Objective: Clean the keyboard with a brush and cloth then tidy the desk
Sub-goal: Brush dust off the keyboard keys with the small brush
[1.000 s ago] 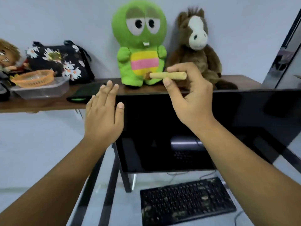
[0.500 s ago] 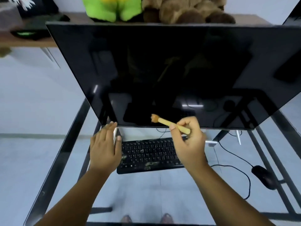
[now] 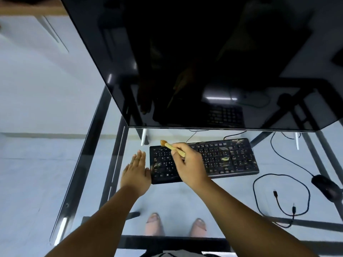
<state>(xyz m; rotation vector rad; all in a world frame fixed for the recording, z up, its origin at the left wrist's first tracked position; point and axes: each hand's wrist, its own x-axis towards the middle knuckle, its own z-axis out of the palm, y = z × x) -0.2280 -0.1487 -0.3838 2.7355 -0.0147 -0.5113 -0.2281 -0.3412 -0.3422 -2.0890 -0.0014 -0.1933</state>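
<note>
Glass makes up the desk [image 3: 213, 197] top, and you can see right through it to the pale floor and two bare feet [image 3: 174, 226] below. Dark metal bars hold the glass up. On the desk sits a big black screen [image 3: 194, 62], turned off and shiny, and it fills the top of the view. In front of it lies a black keyboard [image 3: 228, 160], flat on the glass, with small bits of dirt on some keys. The right hand [image 3: 189, 164] is over the left part of the keyboard. Its fingers are curled around a small brush [image 3: 173, 148] with a pale wooden handle, and they pinch it like a pencil. The brown brush tip points up and to the left, at the far left corner of the keyboard. If the tip touches the keys is hard to tell. The left hand [image 3: 136, 171] lies flat with straight fingers held together, right beside the keyboard's left edge, and it holds nothing. Off to the right rests a black mouse [image 3: 326, 186] with a long wire. Near it lies a loose black cable [image 3: 282, 201] in a loop.
</note>
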